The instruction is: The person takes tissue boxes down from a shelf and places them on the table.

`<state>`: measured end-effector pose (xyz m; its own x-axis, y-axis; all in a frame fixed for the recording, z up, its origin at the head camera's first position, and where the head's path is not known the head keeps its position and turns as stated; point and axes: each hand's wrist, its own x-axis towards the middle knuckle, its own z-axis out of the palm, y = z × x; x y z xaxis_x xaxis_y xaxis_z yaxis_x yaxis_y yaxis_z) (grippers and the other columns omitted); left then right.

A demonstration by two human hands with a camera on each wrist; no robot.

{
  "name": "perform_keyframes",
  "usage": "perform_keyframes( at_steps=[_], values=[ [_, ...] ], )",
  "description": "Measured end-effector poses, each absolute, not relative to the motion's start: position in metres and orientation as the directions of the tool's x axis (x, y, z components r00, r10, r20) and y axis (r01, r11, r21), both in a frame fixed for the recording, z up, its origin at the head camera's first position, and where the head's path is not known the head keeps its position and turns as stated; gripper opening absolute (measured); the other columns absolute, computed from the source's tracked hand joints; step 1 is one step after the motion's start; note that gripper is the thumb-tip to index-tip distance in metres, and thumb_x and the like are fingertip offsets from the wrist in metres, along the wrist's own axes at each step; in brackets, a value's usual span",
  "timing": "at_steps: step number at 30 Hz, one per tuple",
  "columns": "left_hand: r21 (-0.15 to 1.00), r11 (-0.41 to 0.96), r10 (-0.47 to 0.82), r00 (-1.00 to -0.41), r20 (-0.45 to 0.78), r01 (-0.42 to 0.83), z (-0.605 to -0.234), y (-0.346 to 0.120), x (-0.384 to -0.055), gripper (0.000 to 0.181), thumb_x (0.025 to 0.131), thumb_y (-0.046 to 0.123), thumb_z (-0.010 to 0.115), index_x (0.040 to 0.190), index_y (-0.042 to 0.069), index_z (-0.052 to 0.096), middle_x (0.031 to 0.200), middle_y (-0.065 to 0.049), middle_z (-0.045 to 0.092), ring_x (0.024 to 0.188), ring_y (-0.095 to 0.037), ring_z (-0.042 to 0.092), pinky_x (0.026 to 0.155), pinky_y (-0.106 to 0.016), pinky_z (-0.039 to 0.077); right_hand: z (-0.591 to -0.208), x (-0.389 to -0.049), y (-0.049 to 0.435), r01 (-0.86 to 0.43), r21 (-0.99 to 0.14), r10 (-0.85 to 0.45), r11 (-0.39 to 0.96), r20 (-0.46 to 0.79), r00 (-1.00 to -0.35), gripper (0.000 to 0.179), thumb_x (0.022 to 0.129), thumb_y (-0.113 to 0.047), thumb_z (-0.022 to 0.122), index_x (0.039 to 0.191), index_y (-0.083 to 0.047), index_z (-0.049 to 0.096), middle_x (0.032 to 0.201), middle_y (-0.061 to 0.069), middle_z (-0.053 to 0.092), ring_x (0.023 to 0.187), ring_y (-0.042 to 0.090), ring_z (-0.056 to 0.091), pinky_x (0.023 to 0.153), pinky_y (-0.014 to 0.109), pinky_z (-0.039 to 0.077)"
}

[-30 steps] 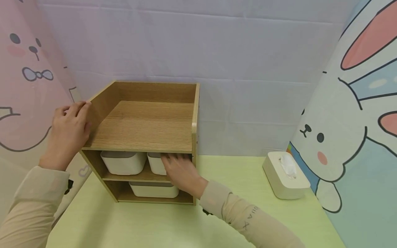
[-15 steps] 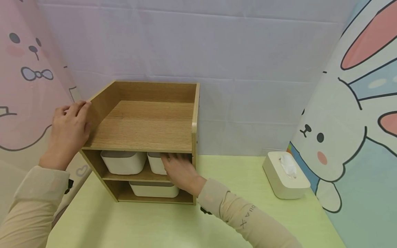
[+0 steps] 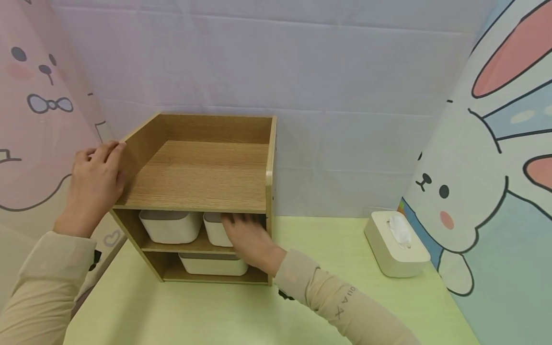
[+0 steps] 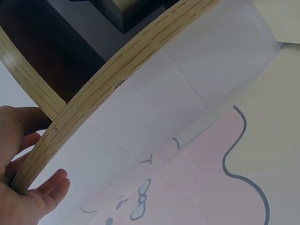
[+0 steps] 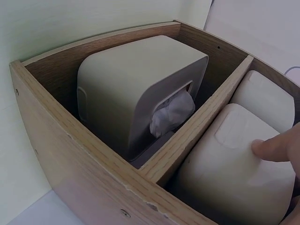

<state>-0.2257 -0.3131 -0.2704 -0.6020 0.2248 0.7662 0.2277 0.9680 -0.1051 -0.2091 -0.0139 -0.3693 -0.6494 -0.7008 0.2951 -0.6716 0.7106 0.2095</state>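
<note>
A wooden shelf unit (image 3: 202,177) with an open top tray stands on the table. My left hand (image 3: 97,175) grips the edge of its left side panel (image 4: 108,84), thumb and fingers on either side of the board. My right hand (image 3: 250,242) reaches into the middle level at the right-hand white tissue box (image 5: 234,164). The thumb (image 5: 272,149) lies on that box's front face, while the other fingers reach over it, mostly hidden. Beside it sits another tissue box (image 3: 170,227). On the bottom level lies a tissue box (image 5: 140,84) with tissue showing.
A further white tissue box (image 3: 396,244) with tissue sticking out stands on the light green table (image 3: 207,316), at the right. Behind the shelf hangs a pale cloth backdrop (image 3: 345,86). Printed rabbit and animal panels flank both sides.
My right forearm has shifted very slightly to the left. Both hands otherwise stay where they were, and the boxes look unmoved.
</note>
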Motion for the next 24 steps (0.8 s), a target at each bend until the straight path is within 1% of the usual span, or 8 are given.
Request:
perform_keyframes(
  at_steps=[7,12,15,18,21,24],
  values=[
    [-0.107,0.963,0.236,-0.583,0.777,0.248,-0.271,-0.314,-0.226,0.05,0.071,-0.009,0.059,0.119,-0.009,0.048,0.115,-0.031,0.051,0.099,-0.047,0.045,0.085,-0.059,0.034,-0.368,-0.205,-0.011,-0.687,0.197,-0.71,0.699,0.297,-0.638,0.05,0.075,-0.017,0.071,0.116,-0.012,0.043,0.092,0.0,0.056,0.07,0.014,0.052,0.045,0.02,0.037],
    [-0.101,0.963,0.233,-0.588,0.775,0.248,-0.271,-0.314,-0.226,0.05,0.071,-0.009,0.059,0.119,-0.009,0.048,0.115,-0.031,0.051,0.1,-0.046,0.045,0.086,-0.058,0.033,-0.364,-0.203,-0.009,-0.7,0.168,-0.712,0.694,0.303,-0.633,0.043,0.075,-0.012,0.068,0.111,-0.013,0.043,0.084,-0.001,0.054,0.063,0.012,0.048,0.041,0.019,0.032],
    [-0.1,0.964,0.231,-0.593,0.771,0.246,-0.271,-0.314,-0.226,0.05,0.071,-0.008,0.059,0.12,-0.009,0.048,0.115,-0.031,0.051,0.1,-0.046,0.045,0.086,-0.058,0.033,-0.362,-0.202,-0.008,-0.71,0.154,-0.717,0.687,0.303,-0.628,0.043,0.074,-0.01,0.068,0.109,-0.013,0.043,0.081,-0.002,0.053,0.06,0.011,0.045,0.039,0.018,0.03],
    [-0.097,0.964,0.229,-0.594,0.771,0.247,-0.271,-0.314,-0.226,0.05,0.071,-0.008,0.059,0.12,-0.009,0.048,0.115,-0.031,0.051,0.1,-0.047,0.045,0.086,-0.059,0.033,-0.361,-0.202,-0.006,-0.721,0.159,-0.726,0.675,0.316,-0.61,0.043,0.073,-0.008,0.068,0.108,-0.014,0.043,0.081,-0.002,0.054,0.058,0.011,0.045,0.038,0.017,0.029],
    [-0.091,0.965,0.226,-0.594,0.772,0.247,-0.271,-0.314,-0.225,0.05,0.071,-0.009,0.06,0.12,-0.009,0.048,0.115,-0.031,0.051,0.099,-0.048,0.045,0.086,-0.059,0.033,-0.363,-0.201,-0.004,-0.728,0.179,-0.735,0.662,0.35,-0.581,0.043,0.073,-0.009,0.068,0.108,-0.014,0.043,0.084,-0.001,0.056,0.058,0.013,0.047,0.038,0.017,0.028],
    [-0.084,0.966,0.219,-0.6,0.77,0.246,-0.271,-0.313,-0.225,0.05,0.072,-0.009,0.06,0.12,-0.009,0.047,0.116,-0.031,0.05,0.099,-0.049,0.044,0.086,-0.06,0.033,-0.364,-0.2,-0.002,-0.731,0.207,-0.741,0.65,0.386,-0.549,0.044,0.072,-0.01,0.068,0.108,-0.014,0.044,0.09,0.001,0.057,0.06,0.015,0.05,0.039,0.018,0.029]
  ],
)
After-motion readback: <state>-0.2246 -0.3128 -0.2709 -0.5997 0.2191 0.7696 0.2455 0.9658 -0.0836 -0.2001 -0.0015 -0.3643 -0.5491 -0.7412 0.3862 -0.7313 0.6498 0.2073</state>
